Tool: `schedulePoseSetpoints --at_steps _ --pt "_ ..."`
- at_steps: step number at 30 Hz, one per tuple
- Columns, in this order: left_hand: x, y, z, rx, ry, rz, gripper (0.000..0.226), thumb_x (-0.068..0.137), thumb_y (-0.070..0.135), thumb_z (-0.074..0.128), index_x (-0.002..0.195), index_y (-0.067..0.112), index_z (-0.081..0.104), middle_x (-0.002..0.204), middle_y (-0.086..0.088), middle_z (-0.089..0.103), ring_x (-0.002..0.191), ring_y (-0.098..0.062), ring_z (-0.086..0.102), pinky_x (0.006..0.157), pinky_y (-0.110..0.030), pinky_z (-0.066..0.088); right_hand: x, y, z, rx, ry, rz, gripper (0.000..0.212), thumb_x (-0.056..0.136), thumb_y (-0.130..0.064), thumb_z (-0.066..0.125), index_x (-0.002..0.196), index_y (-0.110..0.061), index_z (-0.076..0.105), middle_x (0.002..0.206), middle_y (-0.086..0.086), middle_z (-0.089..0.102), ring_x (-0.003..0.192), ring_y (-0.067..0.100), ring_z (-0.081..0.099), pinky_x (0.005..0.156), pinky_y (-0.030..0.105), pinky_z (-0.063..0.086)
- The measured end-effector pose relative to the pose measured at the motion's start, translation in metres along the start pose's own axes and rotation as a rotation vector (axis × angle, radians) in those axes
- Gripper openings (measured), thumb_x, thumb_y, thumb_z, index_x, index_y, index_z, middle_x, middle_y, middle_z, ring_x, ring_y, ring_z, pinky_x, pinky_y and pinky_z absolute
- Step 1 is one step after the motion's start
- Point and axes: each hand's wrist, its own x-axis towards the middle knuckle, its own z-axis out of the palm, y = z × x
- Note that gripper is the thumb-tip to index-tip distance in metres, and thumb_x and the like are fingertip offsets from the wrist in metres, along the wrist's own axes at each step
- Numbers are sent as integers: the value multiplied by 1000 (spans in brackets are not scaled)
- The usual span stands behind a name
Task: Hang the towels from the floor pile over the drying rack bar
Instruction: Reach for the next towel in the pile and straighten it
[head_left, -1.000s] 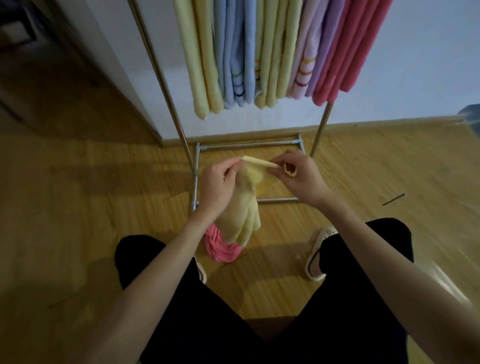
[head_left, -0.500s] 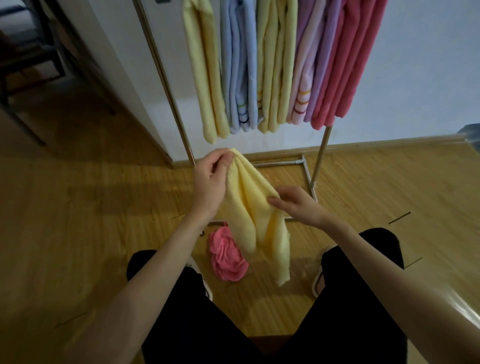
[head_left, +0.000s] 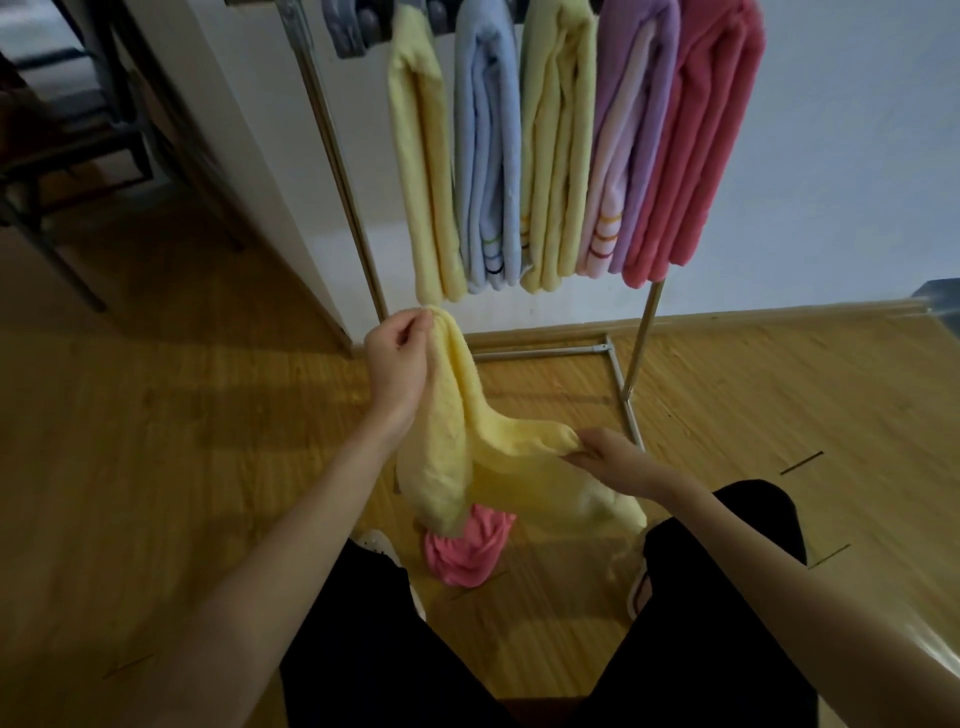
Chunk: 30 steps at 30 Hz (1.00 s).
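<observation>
My left hand (head_left: 397, 358) pinches one top corner of the yellow towel (head_left: 457, 431), thumb and fingertips closed on the fabric, held up just below the hems of the hanging towels. My right hand (head_left: 610, 457) grips the same towel lower down and to the right, fingers curled round a bunched edge. The cloth stretches in a slope between the two hands, and its loose end droops toward the floor, blurred near my right knee.

Under that drooping end, the pink towel (head_left: 462, 551) lies crumpled on the wooden floor (head_left: 156, 467), between my feet, with a white shoe (head_left: 376, 543) just to its left.

Ahead stands the drying rack (head_left: 337, 171), a metal frame with slanted poles and a base bar on the floor. Over its top hang, from left to right, a hung yellow towel (head_left: 423, 171), a blue towel (head_left: 488, 156), a second hung yellow towel (head_left: 558, 156), a lilac towel (head_left: 628, 145) and a hung pink towel (head_left: 696, 140), packed close and touching. Thin coloured stripes cross the hems of several; I can read no label or writing on any of them.

Behind the rack is a pale wall (head_left: 831, 156), and off left a dark chair frame (head_left: 62, 156).
</observation>
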Motion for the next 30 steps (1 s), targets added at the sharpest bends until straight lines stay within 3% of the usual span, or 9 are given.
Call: schedulePoseSetpoints --at_steps 4,7,10,13,18,21,25,27,30 --pt "7 -9 6 196 -167 79 19 95 15 55 108 9 69 92 3 65 88 -11 61 76 -12 47 -5 -53 -32 141 51 -96 21 96 -21 53 95 -3 64 78 3 61 68 14 57 64 30 48" --pt "15 -10 10 267 -207 129 25 93 16 58 114 4 67 100 4 64 93 -7 59 75 -1 41 -9 -86 -51 295 160 -17 27 95 -31 53 84 -7 60 76 1 56 69 11 55 65 30 48" --pt "18 -12 10 332 -302 184 23 93 18 59 111 9 70 105 0 67 97 -10 60 81 -12 45 -13 -110 -62 558 273 113 21 93 -40 55 92 -19 55 87 -4 58 80 10 58 67 25 48" --pt "9 -13 5 357 -434 225 18 93 16 57 106 15 71 103 2 66 97 -8 60 85 -19 47 -8 -122 -72 803 356 219 28 93 -36 57 110 -15 51 99 4 59 83 12 58 65 25 49" --pt "-20 -13 -9 396 -741 146 17 86 18 68 102 21 71 100 13 67 93 -2 61 83 -24 51 16 -141 -77 899 455 327 42 95 -27 55 126 -2 44 105 10 56 81 16 56 59 27 45" --pt "-42 -19 -19 473 -848 183 38 76 33 78 110 23 66 104 13 63 93 1 58 81 -20 48 26 -150 -70 982 463 356 42 96 -24 54 129 -1 43 105 12 56 85 20 57 60 29 47" --pt "-71 -25 -17 662 -723 314 71 66 57 77 121 19 52 109 11 48 93 -2 50 81 -15 40 34 -160 -66 1080 501 367 41 97 -21 52 132 -2 40 113 13 55 95 23 57 63 28 49" --pt "-81 -25 -9 699 -594 358 73 65 61 76 118 17 50 104 10 43 89 -3 45 80 -14 35 35 -164 -66 1132 523 376 41 98 -20 50 133 -3 38 114 12 54 96 23 56 64 28 49" --pt "-87 -27 4 656 -424 437 58 72 54 71 109 11 54 98 4 49 85 -4 42 75 -12 33 34 -168 -66 1168 557 368 42 98 -19 48 136 -4 36 109 10 54 90 19 56 57 26 46"
